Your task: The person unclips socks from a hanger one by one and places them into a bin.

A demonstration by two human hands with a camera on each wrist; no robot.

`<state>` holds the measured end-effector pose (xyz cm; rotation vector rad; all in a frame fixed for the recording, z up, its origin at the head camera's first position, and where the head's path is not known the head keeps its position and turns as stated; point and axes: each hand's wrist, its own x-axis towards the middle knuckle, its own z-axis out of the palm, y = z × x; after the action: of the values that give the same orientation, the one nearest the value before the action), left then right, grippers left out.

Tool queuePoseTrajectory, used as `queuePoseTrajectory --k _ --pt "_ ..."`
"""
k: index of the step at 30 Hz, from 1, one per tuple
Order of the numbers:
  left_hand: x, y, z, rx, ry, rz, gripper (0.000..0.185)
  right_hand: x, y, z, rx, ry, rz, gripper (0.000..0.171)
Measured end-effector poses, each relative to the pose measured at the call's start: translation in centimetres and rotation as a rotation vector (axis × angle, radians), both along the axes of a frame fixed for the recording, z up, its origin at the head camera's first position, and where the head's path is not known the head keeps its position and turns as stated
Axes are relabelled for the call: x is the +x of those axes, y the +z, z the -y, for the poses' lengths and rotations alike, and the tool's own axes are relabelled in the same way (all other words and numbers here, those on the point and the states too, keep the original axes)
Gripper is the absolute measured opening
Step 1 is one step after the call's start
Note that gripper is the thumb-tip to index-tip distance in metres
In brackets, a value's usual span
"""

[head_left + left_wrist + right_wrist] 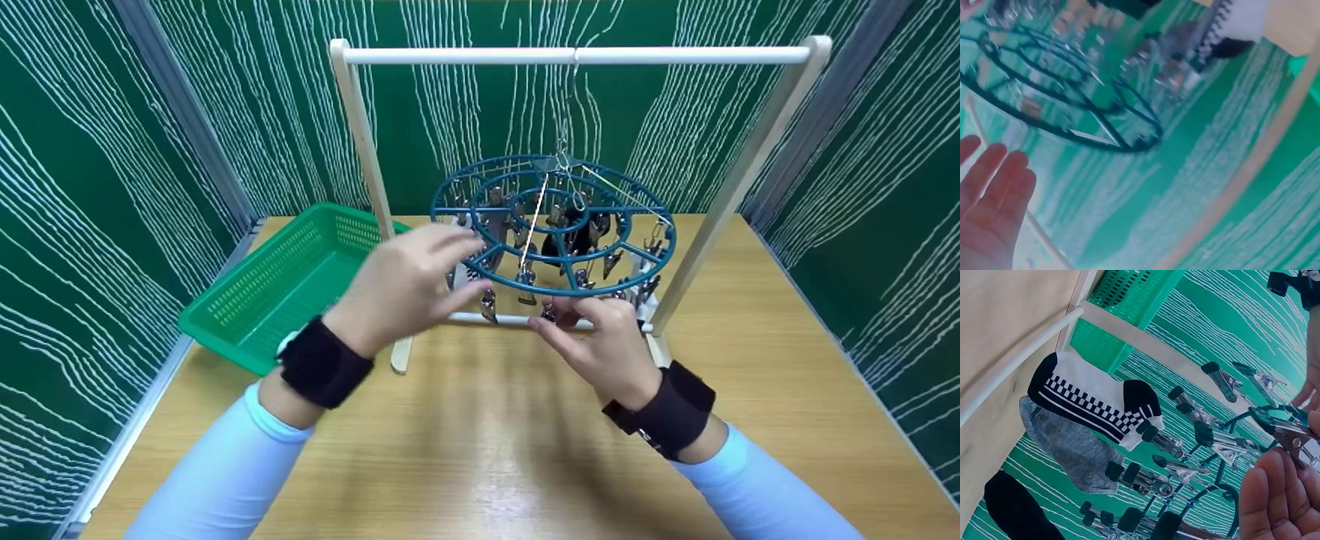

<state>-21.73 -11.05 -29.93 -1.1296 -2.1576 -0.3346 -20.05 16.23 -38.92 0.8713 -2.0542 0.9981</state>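
A round dark-green clip hanger (592, 292) hangs level from a hook, with metal clips around its rings. At its front rim my right hand (615, 352) pinches a metal clip with dark tips (1289, 433) between thumb and fingers. My left hand (409, 281) is raised by the hanger's left rim, thumb and fingers apart, holding nothing; its straight fingers (1008, 191) show in the left wrist view. From other clips hang a white sock with black checks (1092, 396), a grey sock (1067, 444) and a black sock (1019, 509).
The hanger is hooked on the white bar (465, 56) of a wooden stand (739, 172). A green basket (225, 315) stands left of it, partly behind the left post. Green panels with white streaks (885, 187) enclose the wooden table (480, 450) at the back and sides.
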Motion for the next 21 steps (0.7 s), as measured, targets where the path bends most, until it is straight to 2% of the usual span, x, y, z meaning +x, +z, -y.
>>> queuePoseTrajectory --k 3,7,16,21 --pt "0.5 -0.4 -1.2 -0.059 -0.023 -0.049 0.037 0.0 0.0 0.0 0.000 0.001 -0.012 0.021" --pt "0.8 -1.0 -2.3 -0.112 -0.006 -0.115 0.031 0.2 0.0 0.1 0.002 -0.008 -0.001 0.023" --pt "0.7 -1.8 -3.4 -0.181 0.063 -0.397 0.014 0.3 -0.3 0.3 -0.018 0.020 -0.003 0.013" --pt "0.7 -2.0 -3.2 -0.190 0.084 -0.440 0.008 0.4 -0.3 0.5 -0.010 0.024 -0.033 0.017"
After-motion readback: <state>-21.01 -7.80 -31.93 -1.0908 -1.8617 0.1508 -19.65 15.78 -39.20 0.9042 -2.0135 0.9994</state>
